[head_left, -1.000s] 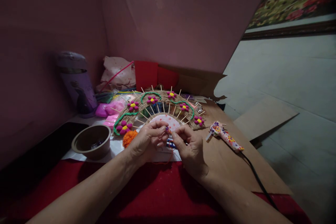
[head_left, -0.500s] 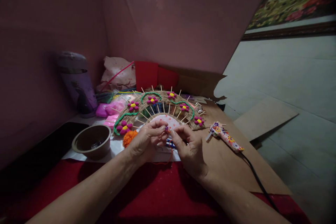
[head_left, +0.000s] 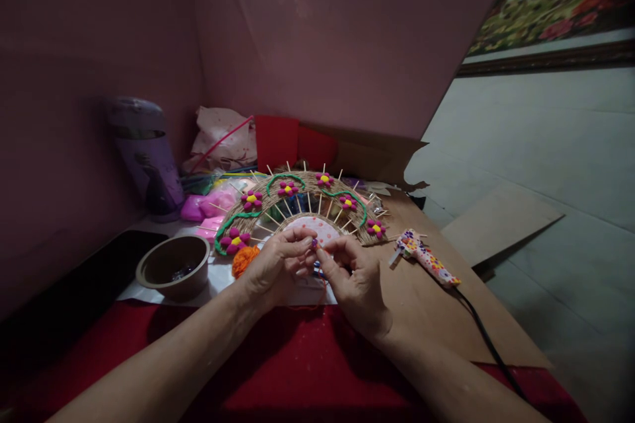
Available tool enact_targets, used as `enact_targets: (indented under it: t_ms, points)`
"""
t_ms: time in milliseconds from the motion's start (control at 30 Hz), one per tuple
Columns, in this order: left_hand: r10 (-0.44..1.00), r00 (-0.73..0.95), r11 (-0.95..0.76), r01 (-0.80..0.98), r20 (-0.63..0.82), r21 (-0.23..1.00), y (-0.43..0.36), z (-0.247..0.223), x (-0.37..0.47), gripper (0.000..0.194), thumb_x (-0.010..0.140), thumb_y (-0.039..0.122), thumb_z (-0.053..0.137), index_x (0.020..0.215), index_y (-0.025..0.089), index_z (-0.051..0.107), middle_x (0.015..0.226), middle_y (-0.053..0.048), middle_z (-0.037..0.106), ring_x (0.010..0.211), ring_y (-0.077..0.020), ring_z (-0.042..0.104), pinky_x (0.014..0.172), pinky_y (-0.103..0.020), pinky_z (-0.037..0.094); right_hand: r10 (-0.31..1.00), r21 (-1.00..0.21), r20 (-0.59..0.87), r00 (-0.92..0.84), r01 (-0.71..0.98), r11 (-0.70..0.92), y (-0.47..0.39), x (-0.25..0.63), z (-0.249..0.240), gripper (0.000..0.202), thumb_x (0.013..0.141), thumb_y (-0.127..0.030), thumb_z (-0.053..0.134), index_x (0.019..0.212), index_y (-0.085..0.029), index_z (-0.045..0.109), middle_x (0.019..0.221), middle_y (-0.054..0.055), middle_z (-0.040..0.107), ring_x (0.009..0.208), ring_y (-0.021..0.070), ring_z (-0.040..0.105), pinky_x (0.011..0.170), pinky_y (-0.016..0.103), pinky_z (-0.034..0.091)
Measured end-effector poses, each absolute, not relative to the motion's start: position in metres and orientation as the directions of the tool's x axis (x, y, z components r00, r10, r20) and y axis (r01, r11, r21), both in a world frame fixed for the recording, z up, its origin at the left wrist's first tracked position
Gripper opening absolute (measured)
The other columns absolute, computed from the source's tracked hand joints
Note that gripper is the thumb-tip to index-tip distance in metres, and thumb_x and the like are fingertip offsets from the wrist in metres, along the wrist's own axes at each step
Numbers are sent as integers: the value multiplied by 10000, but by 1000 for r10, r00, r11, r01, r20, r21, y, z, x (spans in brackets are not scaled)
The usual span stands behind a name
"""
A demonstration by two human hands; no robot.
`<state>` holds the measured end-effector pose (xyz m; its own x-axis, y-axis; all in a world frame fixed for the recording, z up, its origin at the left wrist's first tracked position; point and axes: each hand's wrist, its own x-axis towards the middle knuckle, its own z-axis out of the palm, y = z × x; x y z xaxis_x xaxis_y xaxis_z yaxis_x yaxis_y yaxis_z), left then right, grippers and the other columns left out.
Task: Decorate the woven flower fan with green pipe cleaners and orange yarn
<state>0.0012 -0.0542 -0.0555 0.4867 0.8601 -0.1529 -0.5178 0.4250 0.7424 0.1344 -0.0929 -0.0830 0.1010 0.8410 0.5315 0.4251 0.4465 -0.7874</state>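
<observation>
My left hand pinches a small purple bead between thumb and fingertips. Close against it, my right hand is closed at the fingertips on the end of a thin orange yarn, which hangs down below the fingers. Whether the yarn passes through the bead is too small to tell. An orange yarn ball sits just left of my left hand. Behind both hands stands a semicircular twine-woven fan on wooden sticks, with magenta and yellow flowers, green stems and a dotted white centre.
A brown bowl with small shiny pieces stands at left. Behind it are a purple tumbler and pink bags. A flower-patterned glue gun with a black cord lies on cardboard at right. Red cloth covers the near edge.
My right hand has shifted very slightly left, its fingertips nearer the bead. My left hand stays in place with the bead.
</observation>
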Motion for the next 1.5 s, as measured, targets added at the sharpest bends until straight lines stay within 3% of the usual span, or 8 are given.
enact_targets:
  t_ms: [400,633,867,1233,1500]
  points:
    - [851,509,421,-509,-132,751,-53,-59,1,213,621,99,710,799,127,596,580,16,556,485,-53,481,449,-160,325,816,-757,565,121,470,454,-92,134,-83,168,833,-307,541,738,-170,565,615,13,592,502,104,526,458,215,393]
    - [859,494,411,-510,-134,755,-55,-56,2,226,582,99,728,769,119,602,565,16,560,462,-53,467,429,-165,299,799,-739,586,130,490,462,-92,133,-81,164,823,-295,541,725,-165,559,594,0,561,445,79,447,410,201,338]
    - [882,452,384,-529,-133,757,-56,-51,4,241,536,73,742,734,108,609,629,1,613,552,-85,555,566,-208,434,797,-714,593,117,533,453,-92,135,-83,170,833,-298,533,724,-169,554,592,-13,537,435,70,407,416,203,318]
    - [883,450,383,-531,-131,756,-55,-53,3,238,545,79,748,745,111,623,607,9,610,525,-72,547,534,-186,413,815,-708,572,93,556,434,-92,135,-84,127,842,-314,531,824,-189,541,521,-62,440,404,69,360,404,203,283]
    - [888,437,381,-528,-142,759,-55,-52,3,233,537,67,744,732,109,622,603,5,600,525,-70,531,537,-194,406,793,-722,593,138,527,448,-93,132,-81,156,844,-309,522,778,-172,559,637,11,596,490,93,504,464,209,377]
